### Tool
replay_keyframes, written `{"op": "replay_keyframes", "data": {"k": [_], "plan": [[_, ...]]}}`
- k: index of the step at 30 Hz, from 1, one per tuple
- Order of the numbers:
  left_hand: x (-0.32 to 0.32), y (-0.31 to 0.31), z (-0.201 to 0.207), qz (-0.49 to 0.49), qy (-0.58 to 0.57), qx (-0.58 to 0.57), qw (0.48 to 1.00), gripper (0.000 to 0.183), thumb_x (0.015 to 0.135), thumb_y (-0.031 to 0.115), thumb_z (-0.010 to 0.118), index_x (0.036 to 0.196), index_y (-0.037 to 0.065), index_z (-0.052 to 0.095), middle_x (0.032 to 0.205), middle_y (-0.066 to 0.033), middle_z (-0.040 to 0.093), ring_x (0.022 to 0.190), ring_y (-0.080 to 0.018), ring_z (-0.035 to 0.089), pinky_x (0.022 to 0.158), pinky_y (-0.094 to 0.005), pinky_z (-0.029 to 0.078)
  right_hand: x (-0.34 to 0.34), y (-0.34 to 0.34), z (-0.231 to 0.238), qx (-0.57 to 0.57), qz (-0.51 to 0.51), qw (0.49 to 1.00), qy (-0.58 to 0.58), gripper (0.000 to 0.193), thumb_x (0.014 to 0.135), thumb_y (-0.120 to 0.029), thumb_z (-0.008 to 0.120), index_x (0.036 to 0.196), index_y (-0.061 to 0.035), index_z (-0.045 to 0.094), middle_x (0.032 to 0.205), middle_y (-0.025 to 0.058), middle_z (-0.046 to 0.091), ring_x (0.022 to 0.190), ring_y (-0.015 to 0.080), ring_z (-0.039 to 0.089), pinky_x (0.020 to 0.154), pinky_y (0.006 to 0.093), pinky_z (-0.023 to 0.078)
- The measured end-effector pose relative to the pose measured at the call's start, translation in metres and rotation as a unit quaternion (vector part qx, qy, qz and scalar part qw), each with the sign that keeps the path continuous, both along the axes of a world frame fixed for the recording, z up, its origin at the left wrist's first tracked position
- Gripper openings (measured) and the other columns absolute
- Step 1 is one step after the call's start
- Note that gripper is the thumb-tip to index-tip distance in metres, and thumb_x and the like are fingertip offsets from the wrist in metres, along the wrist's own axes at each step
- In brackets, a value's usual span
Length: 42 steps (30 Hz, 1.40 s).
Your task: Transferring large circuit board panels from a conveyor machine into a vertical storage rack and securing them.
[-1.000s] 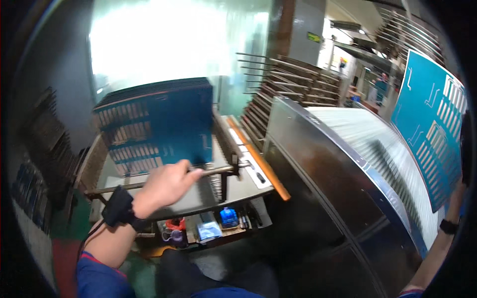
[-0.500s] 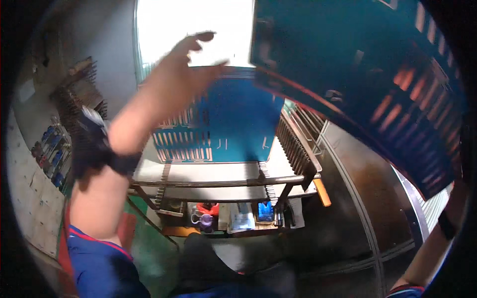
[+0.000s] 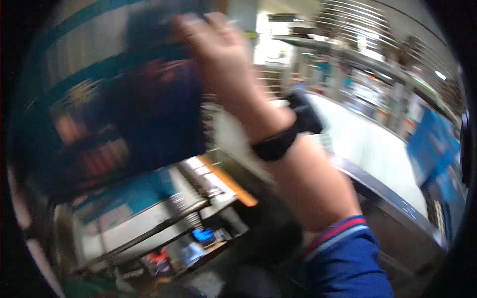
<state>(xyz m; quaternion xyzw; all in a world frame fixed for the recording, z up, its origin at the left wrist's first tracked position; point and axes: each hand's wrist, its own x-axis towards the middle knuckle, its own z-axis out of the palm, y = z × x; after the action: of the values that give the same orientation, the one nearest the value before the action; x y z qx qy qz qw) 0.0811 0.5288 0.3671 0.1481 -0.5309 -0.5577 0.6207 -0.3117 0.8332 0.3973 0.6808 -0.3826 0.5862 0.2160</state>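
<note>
A large teal slotted panel (image 3: 164,114) fills the upper left, tilted and smeared by motion. My right hand (image 3: 223,57) grips it at its right edge, fingers bent over near the top; a dark watch sits on that wrist. At the far left rim a blurred, skin-coloured strip looks like part of my left hand (image 3: 19,203), beside the panel's left edge; its fingers are hidden. Below the held panel stands a metal rack (image 3: 154,231) with toothed spring-like rails. Another teal panel (image 3: 139,196) shows in that rack, partly covered.
An orange bar (image 3: 233,186) juts out at the rack's right. Under the rack lie a blue box (image 3: 202,234) and a red item (image 3: 158,257). To the right runs a pale work surface (image 3: 367,141) with a dark metal edge. Blue panels (image 3: 435,144) lean at the far right.
The view has swung right, so the rack now sits lower left. The held panel has crossed from the right to the upper left. My left hand, open in mid-air before, has moved to the left rim.
</note>
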Motion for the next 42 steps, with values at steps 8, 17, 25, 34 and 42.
{"op": "replay_keyframes", "data": {"k": [8,17,25,34,42], "plan": [[-0.071,-0.003,-0.037,0.034,0.005,-0.116,0.993,0.048,0.102,0.030,0.066,0.138,0.001,0.053,0.125,-0.0100,0.065,0.113,-0.0212,0.061,0.101,-0.0365,0.050,-0.033,-0.035,-0.005,0.143,0.110,0.942,-0.283,0.046,0.102,-0.037,0.064,0.126,0.0015,0.060,0.105,0.0113,0.069,0.097,0.0166,0.069,0.085,0.0317,0.057],[-0.049,-0.043,-0.063,0.010,-0.001,-0.102,0.995,0.041,0.103,0.032,0.065,0.129,0.003,0.055,0.120,-0.0068,0.065,0.107,-0.0166,0.063,0.093,-0.0329,0.055,-0.010,-0.103,-0.026,0.091,0.153,0.921,-0.345,0.023,0.101,-0.029,0.067,0.103,-0.0058,0.066,0.086,-0.0007,0.060,0.075,0.0086,0.059,0.070,0.0249,0.051],[-0.042,-0.082,-0.089,0.049,-0.009,-0.091,0.995,0.028,0.103,0.030,0.066,0.122,0.010,0.063,0.119,-0.0008,0.066,0.110,-0.0130,0.062,0.098,-0.0335,0.050,-0.046,-0.166,-0.029,0.149,0.072,0.937,-0.308,0.034,0.095,-0.040,0.072,0.098,-0.0065,0.067,0.076,-0.0006,0.057,0.058,0.0109,0.053,0.052,0.0278,0.042],[-0.045,-0.070,-0.086,0.075,-0.029,-0.063,0.995,0.058,0.103,0.033,0.066,0.147,0.001,0.044,0.141,-0.0089,0.055,0.129,-0.0202,0.054,0.112,-0.0349,0.042,-0.049,-0.172,-0.051,0.148,0.114,0.937,-0.297,0.027,0.099,-0.033,0.066,0.100,-0.0062,0.064,0.086,0.0041,0.066,0.071,0.0116,0.064,0.060,0.0273,0.052],[-0.064,-0.056,-0.092,0.147,-0.088,-0.073,0.983,0.032,0.104,0.033,0.064,0.124,0.009,0.057,0.121,-0.0014,0.059,0.112,-0.0103,0.054,0.102,-0.0294,0.043,-0.062,-0.182,-0.097,0.090,0.115,0.922,-0.358,0.028,0.101,-0.036,0.062,0.105,-0.0078,0.062,0.095,0.0048,0.067,0.080,0.0141,0.065,0.068,0.0285,0.053]]}}
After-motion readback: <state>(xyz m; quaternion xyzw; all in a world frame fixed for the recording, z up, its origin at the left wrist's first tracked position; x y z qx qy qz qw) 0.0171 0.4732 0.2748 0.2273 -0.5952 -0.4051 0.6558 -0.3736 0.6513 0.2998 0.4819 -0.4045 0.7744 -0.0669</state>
